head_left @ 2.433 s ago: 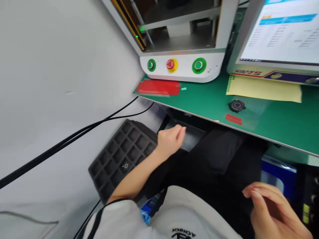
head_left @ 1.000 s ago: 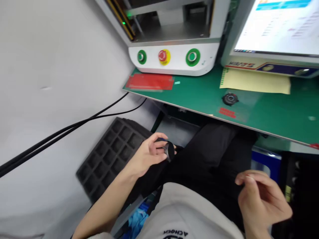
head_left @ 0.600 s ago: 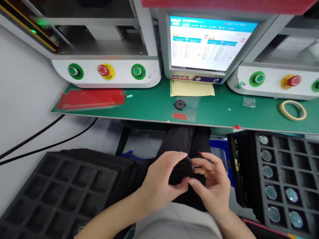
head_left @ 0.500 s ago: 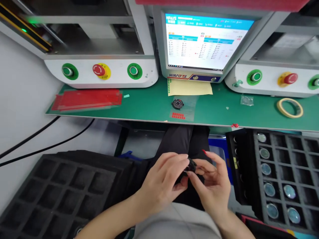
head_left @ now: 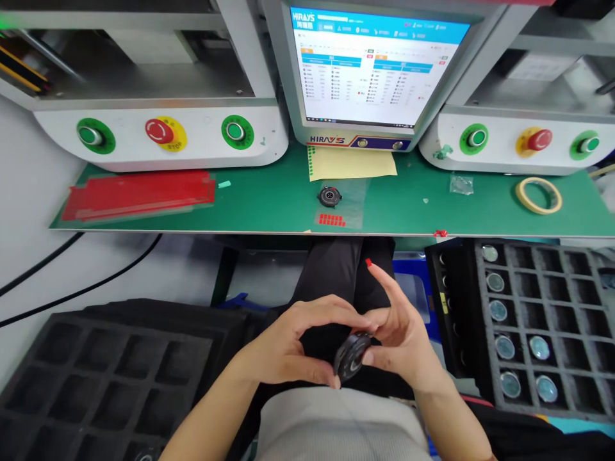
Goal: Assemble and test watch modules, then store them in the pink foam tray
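Observation:
A round black watch case point(head_left: 352, 356) is held tilted between both hands, above the lap. My left hand point(head_left: 302, 339) grips its rim, with the thumb low and the fingers at the top. On the other side, my right hand point(head_left: 401, 333) pinches the case with thumb and fingers. Its index finger points up, with a small red sticker point(head_left: 369, 262) on the tip. A second watch case point(head_left: 329, 196) lies on a clear sheet on the green bench, above several small red stickers point(head_left: 332, 220).
Red film strips point(head_left: 139, 195), yellow paper point(head_left: 353, 163) and a tape roll point(head_left: 539, 195) lie on the green bench point(head_left: 259, 211) before the machines and screen point(head_left: 377, 70). A black foam tray point(head_left: 91, 378) stands at left; another point(head_left: 552, 326) at right holds several round pieces.
The watch case has been turned and lowered, so more of its face shows. My right index finger has lifted away with the red sticker on it. The whole view has shifted slightly.

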Tool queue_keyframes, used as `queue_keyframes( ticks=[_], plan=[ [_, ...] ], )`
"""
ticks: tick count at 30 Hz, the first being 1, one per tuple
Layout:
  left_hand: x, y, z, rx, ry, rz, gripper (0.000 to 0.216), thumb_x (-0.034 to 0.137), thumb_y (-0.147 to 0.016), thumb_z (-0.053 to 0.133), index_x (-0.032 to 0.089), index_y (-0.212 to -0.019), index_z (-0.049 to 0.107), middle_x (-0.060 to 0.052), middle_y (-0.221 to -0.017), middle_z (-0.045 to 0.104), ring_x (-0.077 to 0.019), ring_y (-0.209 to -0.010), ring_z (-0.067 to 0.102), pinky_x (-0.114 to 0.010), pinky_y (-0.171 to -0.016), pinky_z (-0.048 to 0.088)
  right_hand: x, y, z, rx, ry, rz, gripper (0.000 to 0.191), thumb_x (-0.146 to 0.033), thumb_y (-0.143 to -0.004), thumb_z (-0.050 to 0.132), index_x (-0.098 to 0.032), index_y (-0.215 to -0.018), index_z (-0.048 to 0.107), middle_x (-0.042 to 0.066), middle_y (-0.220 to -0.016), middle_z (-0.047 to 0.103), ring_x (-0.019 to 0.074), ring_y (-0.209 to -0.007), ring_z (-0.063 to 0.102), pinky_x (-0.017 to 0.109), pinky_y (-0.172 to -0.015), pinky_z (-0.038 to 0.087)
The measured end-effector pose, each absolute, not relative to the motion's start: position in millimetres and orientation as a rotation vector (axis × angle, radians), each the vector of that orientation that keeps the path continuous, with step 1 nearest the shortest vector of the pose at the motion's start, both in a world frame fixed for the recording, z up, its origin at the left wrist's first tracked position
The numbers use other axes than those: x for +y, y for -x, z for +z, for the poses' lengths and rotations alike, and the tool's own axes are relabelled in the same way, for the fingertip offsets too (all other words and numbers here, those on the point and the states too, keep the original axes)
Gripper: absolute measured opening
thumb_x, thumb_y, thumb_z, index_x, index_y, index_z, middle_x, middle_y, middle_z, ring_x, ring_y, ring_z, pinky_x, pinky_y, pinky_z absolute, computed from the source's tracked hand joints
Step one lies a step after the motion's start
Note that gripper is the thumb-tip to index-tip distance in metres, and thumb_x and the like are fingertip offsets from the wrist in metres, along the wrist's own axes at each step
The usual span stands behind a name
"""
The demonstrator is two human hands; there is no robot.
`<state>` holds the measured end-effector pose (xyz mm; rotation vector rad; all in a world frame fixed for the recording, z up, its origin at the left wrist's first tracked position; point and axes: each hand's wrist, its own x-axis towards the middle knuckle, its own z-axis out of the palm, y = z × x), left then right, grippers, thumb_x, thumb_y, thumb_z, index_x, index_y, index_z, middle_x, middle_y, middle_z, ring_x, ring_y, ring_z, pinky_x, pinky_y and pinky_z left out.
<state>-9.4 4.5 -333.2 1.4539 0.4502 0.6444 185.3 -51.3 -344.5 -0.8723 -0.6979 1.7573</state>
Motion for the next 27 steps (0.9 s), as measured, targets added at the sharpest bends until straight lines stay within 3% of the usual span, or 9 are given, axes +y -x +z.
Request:
queue_keyframes(
  ticks=[6,8,11,14,19,27],
  plan=[
    [-4,3,-337,0.544,-1.376,0.795,0.049,0.039,-0.075,0.079,0.028,-0.121,0.066,-0.01,-0.108,0.069,-0.0234,-0.103,0.065,-0.037,-0.093,0.053,-44,-185,-348,-0.595,0.868,1.846,0.089,-0.018,-0.067,0.084,-0.03,-0.14,0.034,-0.004,-0.079,0.073,0.012,-0.069,0.07,0.025,-0.067,0.058],
    [-10,0,-337,0.606,-1.316,0.89,0.051,0.03,-0.076,0.08,0.027,-0.124,0.064,-0.01,-0.109,0.066,-0.0241,-0.106,0.065,-0.038,-0.096,0.054,-44,-184,-346,-0.664,0.963,1.626,0.073,-0.019,-0.075,0.078,-0.031,-0.136,0.038,-0.002,-0.086,0.072,0.012,-0.077,0.069,0.025,-0.071,0.057],
    [-19,-4,-334,0.691,-1.271,0.987,0.056,0.017,-0.079,0.076,0.029,-0.131,0.059,-0.008,-0.111,0.057,-0.0257,-0.11,0.064,-0.038,-0.093,0.059,-46,-186,-342,-0.769,1.131,1.286,0.032,-0.018,-0.084,0.069,-0.027,-0.112,0.057,-0.001,-0.087,0.07,0.011,-0.079,0.066,0.024,-0.073,0.053],
    [-25,-8,-329,0.733,-1.359,0.997,0.063,0.009,-0.079,0.074,0.031,-0.135,0.055,-0.006,-0.112,0.053,-0.0251,-0.112,0.064,-0.033,-0.086,0.063,-50,-188,-335,-0.8,1.121,1.33,0.005,-0.02,-0.086,0.068,-0.022,-0.085,0.064,-0.002,-0.075,0.066,0.0099,-0.067,0.06,0.022,-0.063,0.049],
    [-26,-11,-325,0.817,-1.649,1.025,0.067,0.009,-0.077,0.076,0.028,-0.136,0.053,-0.005,-0.113,0.058,-0.0184,-0.104,0.065,-0.026,-0.083,0.062,-56,-187,-325,-0.751,0.945,1.653,0.008,-0.024,-0.082,0.073,-0.021,-0.077,0.068,-0.001,-0.067,0.064,0.0116,-0.064,0.058,0.025,-0.062,0.048],
    [-24,-11,-319,0.809,-1.857,1.062,0.061,0.009,-0.078,0.075,0.019,-0.134,0.054,-0.007,-0.115,0.06,-0.0149,-0.105,0.064,-0.022,-0.088,0.057,-56,-185,-324,-0.735,1.0,1.72,0.015,-0.032,-0.077,0.077,-0.021,-0.071,0.068,-0.001,-0.061,0.061,0.0117,-0.059,0.054,0.024,-0.055,0.044]
  ],
)
